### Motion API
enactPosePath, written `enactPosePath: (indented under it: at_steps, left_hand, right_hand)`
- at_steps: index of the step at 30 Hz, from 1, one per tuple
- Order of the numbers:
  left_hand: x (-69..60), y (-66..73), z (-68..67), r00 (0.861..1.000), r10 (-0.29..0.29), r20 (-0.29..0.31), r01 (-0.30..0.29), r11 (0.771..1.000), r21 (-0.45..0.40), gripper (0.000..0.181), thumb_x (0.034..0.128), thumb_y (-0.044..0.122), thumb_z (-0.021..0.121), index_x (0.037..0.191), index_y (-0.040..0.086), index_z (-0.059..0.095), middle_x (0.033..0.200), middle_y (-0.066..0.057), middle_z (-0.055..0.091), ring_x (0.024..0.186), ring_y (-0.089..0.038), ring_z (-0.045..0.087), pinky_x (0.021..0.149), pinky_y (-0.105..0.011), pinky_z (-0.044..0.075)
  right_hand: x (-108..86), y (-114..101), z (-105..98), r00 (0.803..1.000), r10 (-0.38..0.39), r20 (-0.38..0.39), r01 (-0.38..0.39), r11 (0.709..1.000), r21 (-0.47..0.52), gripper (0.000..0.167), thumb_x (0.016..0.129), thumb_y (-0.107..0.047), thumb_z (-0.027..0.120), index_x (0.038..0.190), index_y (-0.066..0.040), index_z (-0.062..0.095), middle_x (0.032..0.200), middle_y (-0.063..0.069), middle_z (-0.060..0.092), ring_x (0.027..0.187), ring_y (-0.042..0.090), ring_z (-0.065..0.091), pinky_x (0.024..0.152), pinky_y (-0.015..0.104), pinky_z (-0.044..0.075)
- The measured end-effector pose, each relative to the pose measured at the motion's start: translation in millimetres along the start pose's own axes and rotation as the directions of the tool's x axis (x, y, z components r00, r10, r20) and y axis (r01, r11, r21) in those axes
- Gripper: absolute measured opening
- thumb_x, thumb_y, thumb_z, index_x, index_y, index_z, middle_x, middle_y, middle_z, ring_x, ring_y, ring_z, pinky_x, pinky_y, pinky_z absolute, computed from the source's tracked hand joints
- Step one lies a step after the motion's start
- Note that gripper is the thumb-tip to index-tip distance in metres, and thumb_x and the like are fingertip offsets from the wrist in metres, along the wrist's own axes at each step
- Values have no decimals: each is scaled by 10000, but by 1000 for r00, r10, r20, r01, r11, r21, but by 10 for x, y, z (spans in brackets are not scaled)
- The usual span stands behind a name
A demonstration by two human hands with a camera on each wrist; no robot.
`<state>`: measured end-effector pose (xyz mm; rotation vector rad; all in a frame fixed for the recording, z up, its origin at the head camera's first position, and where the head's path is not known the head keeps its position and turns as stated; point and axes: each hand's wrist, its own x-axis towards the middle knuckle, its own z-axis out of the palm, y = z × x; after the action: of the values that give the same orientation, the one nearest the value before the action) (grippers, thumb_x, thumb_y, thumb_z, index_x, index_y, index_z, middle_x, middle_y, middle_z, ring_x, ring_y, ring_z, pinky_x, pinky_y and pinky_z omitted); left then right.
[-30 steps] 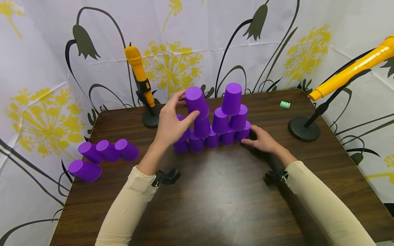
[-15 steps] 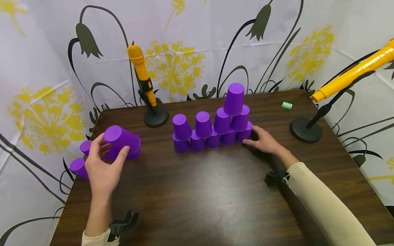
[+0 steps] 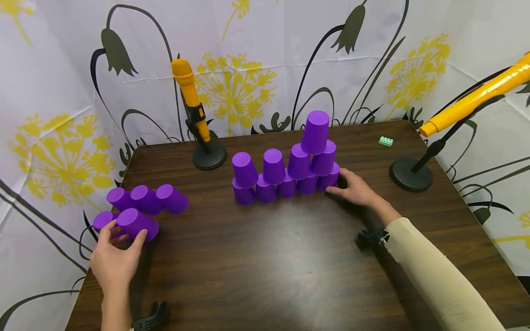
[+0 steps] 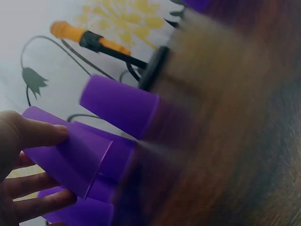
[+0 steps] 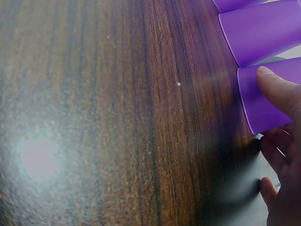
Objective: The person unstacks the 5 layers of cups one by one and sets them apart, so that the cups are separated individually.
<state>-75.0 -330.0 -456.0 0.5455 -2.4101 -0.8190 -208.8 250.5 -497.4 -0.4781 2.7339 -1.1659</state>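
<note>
At the left, my left hand (image 3: 113, 262) grips an upside-down purple cup (image 3: 137, 224) between thumb and fingers. The left wrist view shows the thumb on one side of this cup (image 4: 70, 150) and the fingers on the other. Partly hidden by the hand is another purple cup (image 3: 102, 219); a row of three purple cups (image 3: 146, 199) stands behind. My right hand (image 3: 353, 187) holds the right-end cup (image 3: 330, 177) of the pyramid's bottom row, thumb on its near side (image 5: 263, 101). Above that row stand several upside-down cups, with a single cup (image 3: 315, 132) on top at the right.
A yellow microphone (image 3: 188, 92) on a black stand is at the back left. A second yellow one (image 3: 476, 96) leans over its stand (image 3: 411, 174) at the right. A small green toy brick (image 3: 386, 141) lies at the back right of the brown table (image 3: 269, 271).
My left hand has lifted a purple cup off the pyramid's second level and carried it left and towards me, to the group of cups. The right hand has stayed at the bottom-row cup.
</note>
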Motion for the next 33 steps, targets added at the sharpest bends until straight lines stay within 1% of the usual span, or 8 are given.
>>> enactPosePath:
  at_steps: [5, 10, 14, 21, 23, 26, 29, 33]
  left_hand:
    - [33, -68, 99, 1000, -22, -10, 22, 1000, 6, 674, 731, 271, 867, 1322, 113, 584, 1157, -179, 683, 703, 294, 313, 911, -538, 384]
    - [56, -115, 163, 999, -51, -12, 51, 998, 29, 661, 725, 288, 868, 1304, 131, 590, 1166, -155, 685, 710, 278, 363, 922, -552, 389]
    - [63, -134, 183, 999, -53, 2, 53, 998, 34, 651, 742, 265, 861, 1308, 120, 576, 1168, -167, 681, 852, 32, 624, 937, -555, 381]
    - [67, -189, 205, 998, -58, 13, 57, 998, 30, 663, 762, 246, 855, 1334, 100, 553, 1178, -197, 669, 832, 21, 614, 958, -551, 387]
    - [63, -190, 209, 998, -62, 24, 62, 998, 30, 664, 773, 237, 847, 1347, 93, 545, 1189, -205, 661, 899, -139, 694, 968, -542, 391]
    - [56, -186, 216, 997, -62, 35, 61, 998, 25, 662, 784, 206, 838, 1361, 84, 537, 1202, -211, 654, 974, -384, 679, 981, -528, 399]
    - [48, -188, 215, 997, -67, 36, 66, 997, 33, 668, 780, 188, 841, 1366, 91, 536, 1206, -198, 656, 972, -369, 683, 982, -495, 417]
    - [31, -168, 167, 996, -84, 36, 83, 996, 40, 671, 780, 160, 837, 1377, 112, 535, 1205, -160, 667, 941, -222, 708, 823, -171, 496]
  right_hand:
    - [-7, 5, 4, 1000, -1, 6, 0, 1000, 3, 684, 898, -305, 728, 1457, -61, 418, 1410, 184, 494, 1344, 366, 401, 1101, 564, 282]
    - [-5, 4, 7, 1000, 3, 1, -3, 1000, -10, 711, 897, -319, 728, 1475, -66, 400, 1433, 192, 472, 1358, 373, 383, 1101, 560, 280]
    - [-3, 5, 8, 1000, 11, -3, -11, 1000, -18, 715, 896, -323, 729, 1477, -71, 398, 1441, 190, 463, 1364, 371, 375, 1105, 554, 277]
    - [-2, 14, 8, 1000, 14, -3, -14, 1000, -13, 704, 895, -326, 730, 1467, -67, 410, 1433, 190, 470, 1362, 371, 378, 1106, 555, 275]
    - [-3, 14, 7, 1000, 15, -3, -15, 1000, -11, 703, 894, -326, 730, 1465, -67, 411, 1432, 192, 471, 1362, 373, 377, 1106, 556, 274]
    - [-5, 12, 7, 1000, 14, -3, -14, 1000, -10, 706, 894, -327, 730, 1465, -62, 409, 1431, 195, 470, 1360, 376, 377, 1106, 558, 272]
    - [-7, 9, 6, 1000, 10, -3, -10, 1000, -8, 706, 897, -320, 728, 1467, -58, 405, 1431, 197, 470, 1359, 379, 378, 1105, 562, 272]
    - [-1, 7, 3, 1000, 4, -7, -4, 1000, -3, 701, 900, -314, 725, 1470, -63, 404, 1427, 194, 475, 1354, 379, 385, 1099, 569, 278]
